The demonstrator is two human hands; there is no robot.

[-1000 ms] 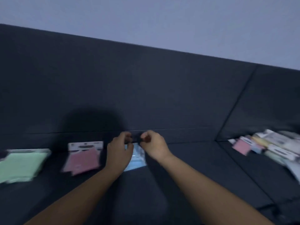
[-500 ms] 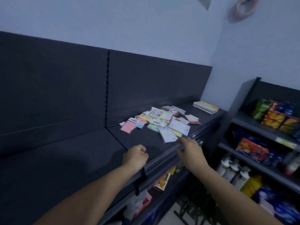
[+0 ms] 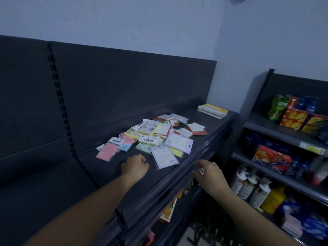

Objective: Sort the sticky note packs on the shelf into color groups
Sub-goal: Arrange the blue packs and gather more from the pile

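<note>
A mixed pile of sticky note packs (image 3: 159,137) lies on the dark shelf (image 3: 110,167). At its near side are a pink pack (image 3: 107,151), a small blue pack (image 3: 125,147), a green pack (image 3: 143,149), a yellow pack (image 3: 176,150) and a pale lavender pack (image 3: 164,156). My left hand (image 3: 135,166) hovers just short of the pile, between the pink and lavender packs, fingers curled into a fist that holds nothing. My right hand (image 3: 208,172) rests at the shelf's front rail (image 3: 177,176), right of the lavender pack, holding nothing.
A stack of yellow-topped pads (image 3: 213,110) sits at the shelf's far right end. A second shelving unit (image 3: 276,126) on the right carries snack boxes, bottles and packets. Goods also show on the shelf below the rail.
The view has swung right, away from the green, pink and blue packs laid out on the left. Both hands let go of the blue pack and moved to the mixed pile.
</note>
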